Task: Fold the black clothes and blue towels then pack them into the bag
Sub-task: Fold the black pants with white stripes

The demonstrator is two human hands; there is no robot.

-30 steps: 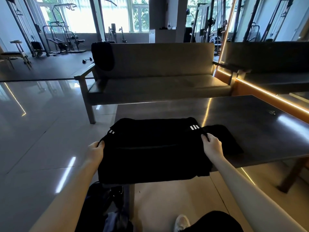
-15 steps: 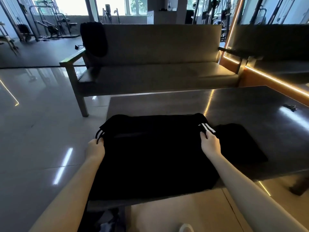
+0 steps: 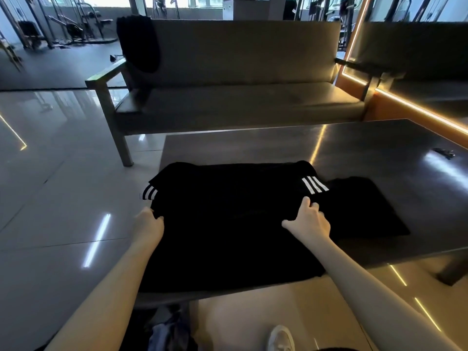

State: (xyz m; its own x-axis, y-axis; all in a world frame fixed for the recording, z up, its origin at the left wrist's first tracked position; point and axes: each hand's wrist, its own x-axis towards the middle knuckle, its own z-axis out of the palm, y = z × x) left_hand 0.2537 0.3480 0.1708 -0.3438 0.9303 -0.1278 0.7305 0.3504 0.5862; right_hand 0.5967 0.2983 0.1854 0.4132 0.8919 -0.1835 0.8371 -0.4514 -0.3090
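A black shirt with white stripes (image 3: 228,219) lies spread over the near left corner of the dark table (image 3: 367,153). My left hand (image 3: 149,225) grips its left edge, fingers tucked under the cloth. On the shirt's right side rests my right hand (image 3: 310,221), thumb spread and fingertips curled into the fabric just below the three white stripes. A second black garment (image 3: 362,206) lies flat under and to the right of the shirt. Below the table edge a dark bag (image 3: 169,330) with bluish cloth shows on the floor.
A grey bench sofa (image 3: 240,97) stands beyond the table, with a black garment (image 3: 139,41) draped over its left backrest. A small dark object (image 3: 443,153) lies at the table's far right. Glossy tiled floor spreads to the left. My white shoe (image 3: 281,338) shows at the bottom.
Both hands slid toward me along the shirt's sides. The striped sleeves now lie flatter on the table, the right stripes fully exposed above my right hand. The camera tilted downward.
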